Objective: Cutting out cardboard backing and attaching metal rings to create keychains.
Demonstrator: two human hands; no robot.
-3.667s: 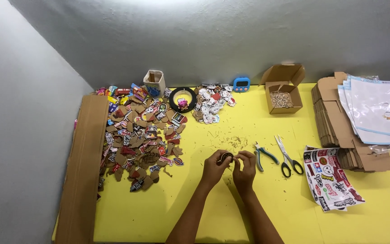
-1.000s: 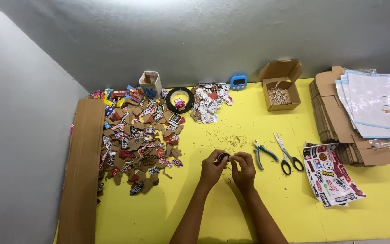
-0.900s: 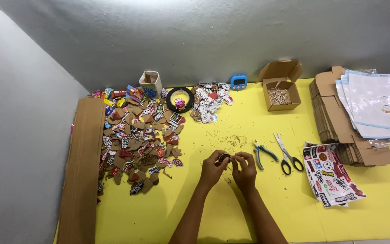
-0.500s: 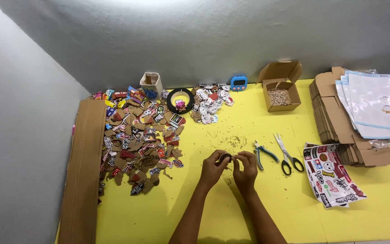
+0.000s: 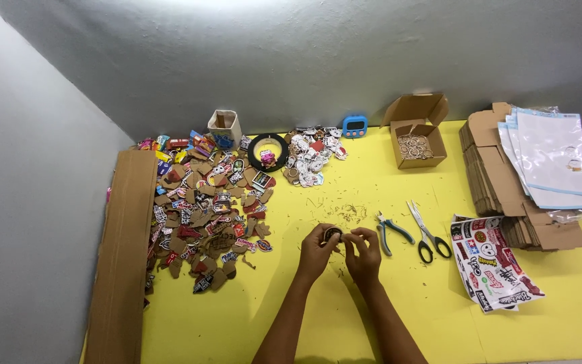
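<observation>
My left hand (image 5: 316, 252) and my right hand (image 5: 364, 255) meet over the middle of the yellow table (image 5: 412, 317). Between their fingertips they pinch a small round dark piece (image 5: 332, 234), a sticker-covered cardboard cut-out. Both hands touch it, and I cannot tell whether a ring is attached to it. Blue-handled pliers (image 5: 391, 232) and black-handled scissors (image 5: 426, 232) lie just right of my right hand. A large heap of similar cut-out pieces (image 5: 203, 216) spreads to the left of my left hand.
A sticker sheet (image 5: 494, 263) lies at the right, beside stacked flat cardboard with clear bags (image 5: 533, 168). At the back stand an open box of metal rings (image 5: 417, 141), a blue timer (image 5: 355, 125), a black tape roll (image 5: 268, 152), a small cup-like box (image 5: 224, 127). A long cardboard strip (image 5: 124, 256) lines the left edge.
The hands stay together at the same spot, with only small finger movements on the round piece. The camera view shifts slightly.
</observation>
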